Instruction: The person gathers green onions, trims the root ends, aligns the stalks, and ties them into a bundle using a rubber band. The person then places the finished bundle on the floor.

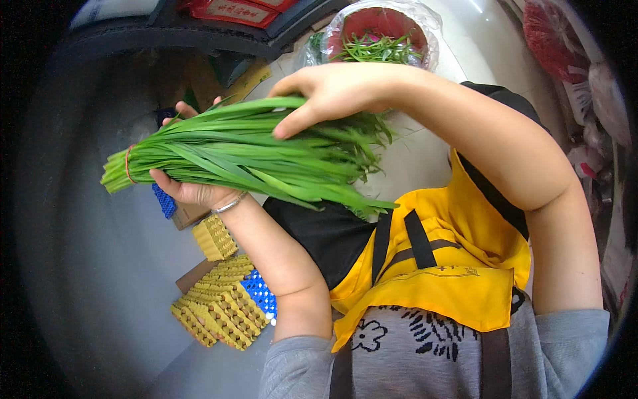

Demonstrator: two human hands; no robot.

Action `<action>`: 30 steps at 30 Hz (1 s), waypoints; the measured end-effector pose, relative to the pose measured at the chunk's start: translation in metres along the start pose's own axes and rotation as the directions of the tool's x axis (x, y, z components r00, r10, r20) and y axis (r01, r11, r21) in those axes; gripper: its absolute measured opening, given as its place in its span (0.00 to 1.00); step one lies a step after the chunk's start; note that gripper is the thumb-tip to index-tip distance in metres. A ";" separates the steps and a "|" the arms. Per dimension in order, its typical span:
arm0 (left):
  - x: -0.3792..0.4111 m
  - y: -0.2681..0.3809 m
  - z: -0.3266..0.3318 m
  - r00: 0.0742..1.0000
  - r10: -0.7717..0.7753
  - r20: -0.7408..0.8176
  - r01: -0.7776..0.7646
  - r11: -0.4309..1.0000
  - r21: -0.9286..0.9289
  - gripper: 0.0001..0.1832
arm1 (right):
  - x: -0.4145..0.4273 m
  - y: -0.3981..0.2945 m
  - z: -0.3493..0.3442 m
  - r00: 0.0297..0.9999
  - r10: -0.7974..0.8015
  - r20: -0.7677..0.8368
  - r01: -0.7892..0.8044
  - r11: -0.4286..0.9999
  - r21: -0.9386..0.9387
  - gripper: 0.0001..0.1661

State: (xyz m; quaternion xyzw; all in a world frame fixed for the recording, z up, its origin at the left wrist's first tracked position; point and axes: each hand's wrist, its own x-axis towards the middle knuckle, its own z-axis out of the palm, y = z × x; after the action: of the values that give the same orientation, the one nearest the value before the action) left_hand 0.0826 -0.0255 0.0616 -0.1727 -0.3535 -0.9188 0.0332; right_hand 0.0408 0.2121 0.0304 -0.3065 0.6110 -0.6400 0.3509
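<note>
A large bunch of garlic chives (249, 144) lies across my left hand (192, 192), its leafy tips pointing right. Near the stem ends, a red elastic band (129, 163) circles it. My left thumb presses the near side, and the fingertips show beyond the far side; the leaves hide the palm. My right hand (329, 97) arches over the leaves from above, thumb and fingers apart, touching or just above them; which of these cannot be told. The leaf tips on the right are slightly blurred.
Beyond my right hand stands a red bin with a clear plastic liner (434, 37), holding loose green leaves. Stacked egg trays (219, 304) with eggs sit on the lower left, beside a cardboard box (188, 214). Plastic-bagged goods (553, 40) line the right edge. Red packages (239, 12) lie at the top.
</note>
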 end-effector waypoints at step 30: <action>0.002 0.011 -0.017 0.927 -0.011 -0.376 0.023 0.999 0.027 0.27 | 0.012 0.023 0.005 0.430 -0.773 -0.467 0.138 0.567 -0.812 0.18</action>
State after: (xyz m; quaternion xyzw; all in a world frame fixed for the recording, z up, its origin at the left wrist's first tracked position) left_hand 0.0773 -0.0448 0.0572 0.0098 -0.3565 -0.9294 0.0949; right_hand 0.0402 0.1990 0.0074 -0.2581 0.7616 -0.5120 -0.3019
